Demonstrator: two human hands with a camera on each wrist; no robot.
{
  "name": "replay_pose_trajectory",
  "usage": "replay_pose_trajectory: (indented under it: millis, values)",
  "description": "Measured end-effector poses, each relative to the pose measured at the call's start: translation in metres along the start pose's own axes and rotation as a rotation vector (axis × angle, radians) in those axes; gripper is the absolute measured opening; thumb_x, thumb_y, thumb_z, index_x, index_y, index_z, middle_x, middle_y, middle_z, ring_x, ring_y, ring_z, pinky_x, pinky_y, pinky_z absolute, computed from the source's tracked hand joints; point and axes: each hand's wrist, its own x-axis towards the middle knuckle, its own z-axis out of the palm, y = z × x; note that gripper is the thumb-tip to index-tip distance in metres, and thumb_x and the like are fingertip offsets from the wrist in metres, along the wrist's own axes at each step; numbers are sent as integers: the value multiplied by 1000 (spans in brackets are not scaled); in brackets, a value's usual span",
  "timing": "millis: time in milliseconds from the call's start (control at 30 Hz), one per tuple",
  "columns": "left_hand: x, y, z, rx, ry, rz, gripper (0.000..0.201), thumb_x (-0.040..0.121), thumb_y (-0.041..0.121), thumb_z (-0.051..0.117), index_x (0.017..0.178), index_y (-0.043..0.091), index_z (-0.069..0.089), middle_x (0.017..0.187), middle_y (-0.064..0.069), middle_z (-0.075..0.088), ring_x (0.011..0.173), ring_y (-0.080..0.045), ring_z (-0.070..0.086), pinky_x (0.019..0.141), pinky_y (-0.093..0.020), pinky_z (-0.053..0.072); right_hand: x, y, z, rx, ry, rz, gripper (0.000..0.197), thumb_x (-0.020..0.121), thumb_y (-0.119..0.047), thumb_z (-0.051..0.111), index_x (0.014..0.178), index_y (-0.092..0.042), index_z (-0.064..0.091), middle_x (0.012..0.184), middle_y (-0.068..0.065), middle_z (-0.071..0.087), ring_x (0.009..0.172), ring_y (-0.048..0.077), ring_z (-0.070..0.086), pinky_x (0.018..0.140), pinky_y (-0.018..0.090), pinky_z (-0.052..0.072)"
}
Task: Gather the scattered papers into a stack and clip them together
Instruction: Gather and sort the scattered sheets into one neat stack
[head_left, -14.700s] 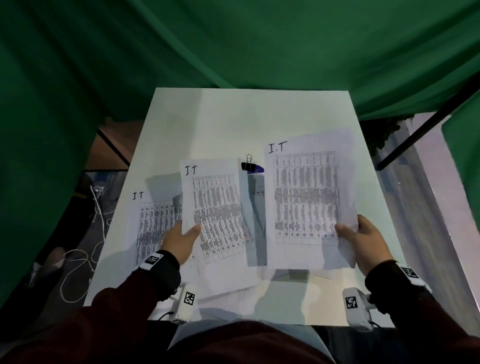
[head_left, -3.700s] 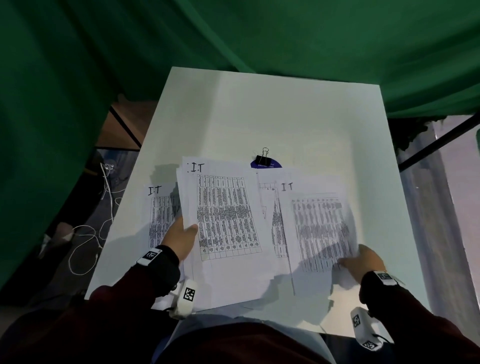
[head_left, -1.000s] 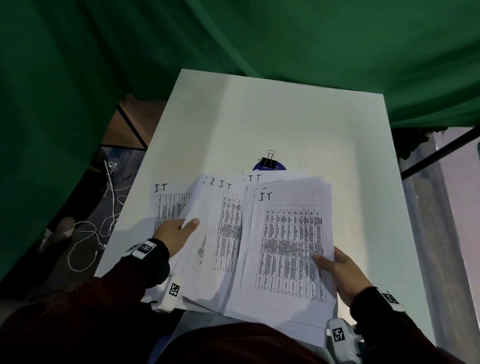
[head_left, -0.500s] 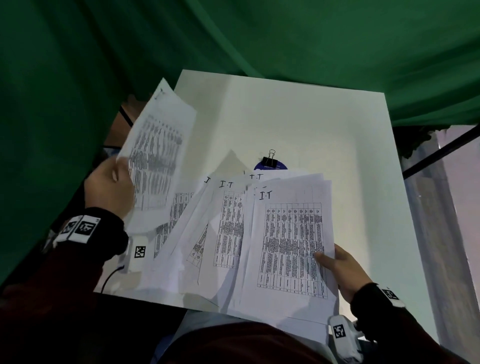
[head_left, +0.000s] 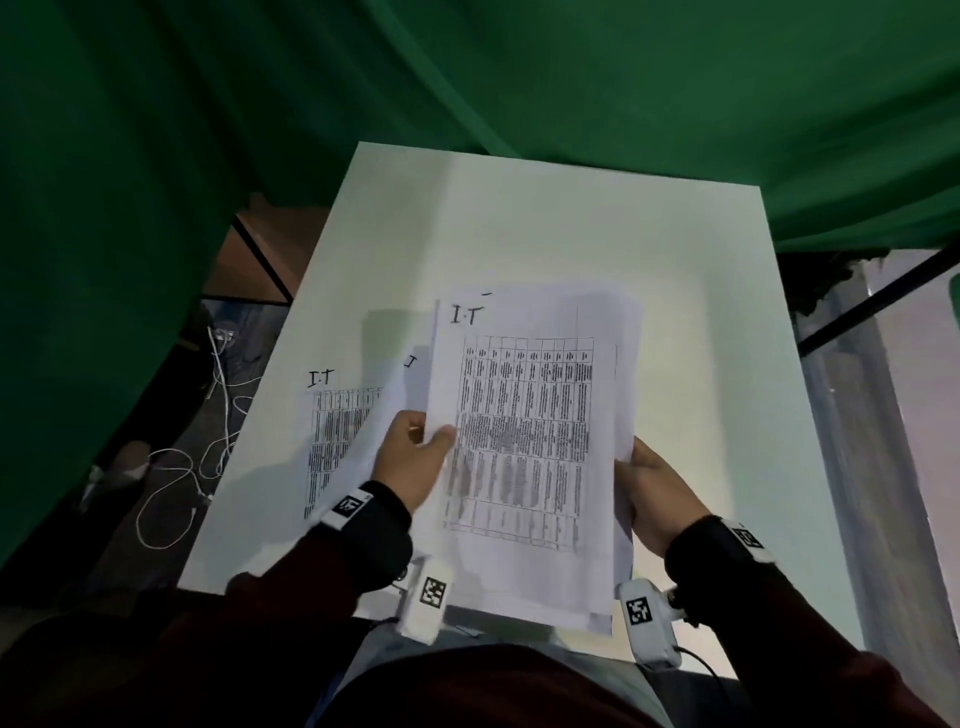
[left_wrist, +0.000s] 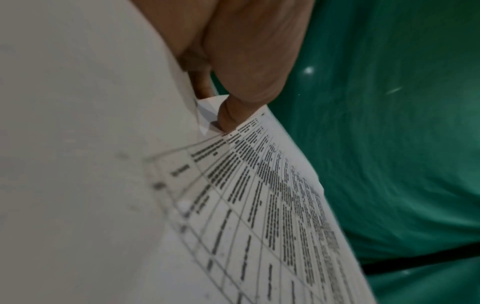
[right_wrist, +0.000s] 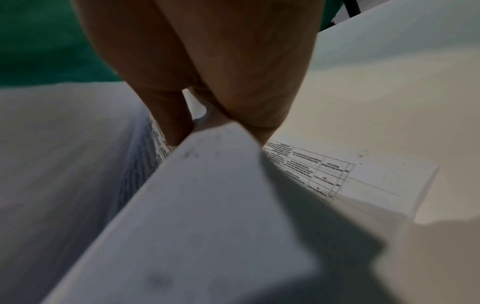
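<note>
Both hands hold a stack of printed papers (head_left: 530, 441) marked "I.T" over the middle of the white table (head_left: 571, 228). My left hand (head_left: 431, 434) pinches the stack's left edge, thumb on top; the left wrist view shows that thumb (left_wrist: 228, 117) pressing on the printed sheet (left_wrist: 259, 205). At the right edge my right hand (head_left: 631, 457) grips the stack, and the right wrist view shows its fingers (right_wrist: 168, 119) curled round the papers (right_wrist: 207, 195). One loose sheet (head_left: 337, 441) lies on the table to the left, and another peeks out beside the stack. The binder clip is hidden.
Green cloth (head_left: 467, 78) hangs behind and to the left of the table. White cables (head_left: 208, 441) lie on the floor past the left edge. A black bar (head_left: 883, 301) slants beyond the right edge. The far half of the table is bare.
My left hand brought the lifted sheet back from the left onto the pile. The fanned papers are now drawn together into one stack held by both hands, which covers the binder clip.
</note>
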Motion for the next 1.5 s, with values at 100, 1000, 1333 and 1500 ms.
replay_pose_trajectory:
  millis: [100, 1000, 1333, 1500]
  values:
    - [4, -12, 11, -49, -23, -94, 57, 91, 36, 72, 136, 25, 38, 124, -4, 50, 111, -24, 54, 93, -30, 38, -6, -10, 4, -68, -20, 30, 35, 102, -1, 48, 126, -15, 69, 116, 16, 77, 98, 30, 77, 83, 43, 63]
    - [66, -85, -26, 890, 175, -88, 69, 78, 55, 70, 135, 28, 44, 145, -9, 35, 132, -34, 38, 98, -54, 49, -4, 46, -33, -342, 232, 134, 28, 102, -8, 54, 112, -31, 66, 112, -1, 75, 103, 27, 72, 103, 53, 53]
    - [71, -85, -45, 591, 112, -135, 46, 83, 30, 78, 118, 20, 51, 117, -9, 62, 90, -29, 67, 75, -35, 57, 1, 53, -37, -385, 214, 137, 28, 101, -13, 55, 114, -36, 65, 116, -1, 75, 109, 29, 70, 105, 56, 51]
    - [68, -74, -53, 628, 67, -100, 19, 94, 42, 63, 97, 23, 62, 96, 0, 68, 86, -24, 63, 74, -28, 46, 1, 53, -37, -391, 218, 145, 28, 102, -13, 55, 114, -37, 64, 117, -1, 74, 110, 29, 69, 106, 54, 51]
